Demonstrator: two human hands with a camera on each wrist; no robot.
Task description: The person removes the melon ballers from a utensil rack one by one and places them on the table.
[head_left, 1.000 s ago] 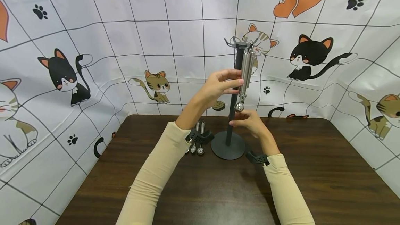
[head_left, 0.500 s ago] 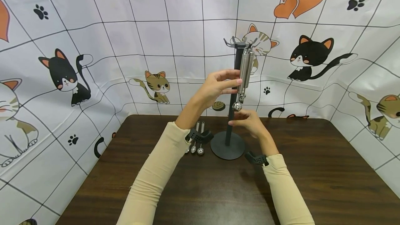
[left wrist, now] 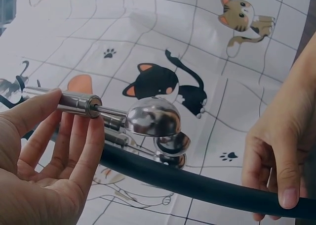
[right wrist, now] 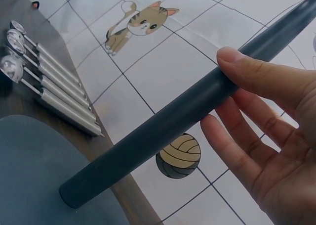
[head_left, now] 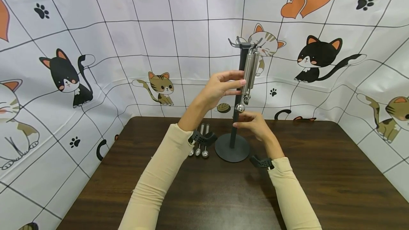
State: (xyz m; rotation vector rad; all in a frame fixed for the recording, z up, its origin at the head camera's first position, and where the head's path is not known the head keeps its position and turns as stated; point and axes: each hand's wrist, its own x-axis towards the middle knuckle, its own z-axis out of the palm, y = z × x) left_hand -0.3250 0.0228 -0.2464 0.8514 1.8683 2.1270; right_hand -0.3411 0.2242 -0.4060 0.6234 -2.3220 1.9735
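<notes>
My left hand (head_left: pixel 220 87) pinches the shiny metal handle of a round-bowled scoop (left wrist: pixel 78 103) between thumb and fingertips. That scoop hangs slightly tilted from the hooked top of a dark utensil stand (head_left: pixel 244 45), its domed bowl (left wrist: pixel 154 118) pointing down. Other scoops (left wrist: pixel 172 144) hang close behind it, partly hidden. Lower down, my right hand (head_left: pixel 255 125) grips the stand's pole (right wrist: pixel 163 123), thumb on one side and fingers on the other. The stand's round base (head_left: pixel 232 154) sits flat on the table.
Several metal utensils with round bowls (right wrist: pixel 64 91) lie side by side on the dark wooden table (head_left: pixel 217 194), left of the base. A white cat-print sheet (head_left: pixel 188 42) rises behind the table. Free hooks (head_left: pixel 234 43) stick out at the stand's top left.
The held scoop's bowl has swung a little to the left, and my left hand has shifted slightly left with it. My right hand keeps its grip on the pole.
</notes>
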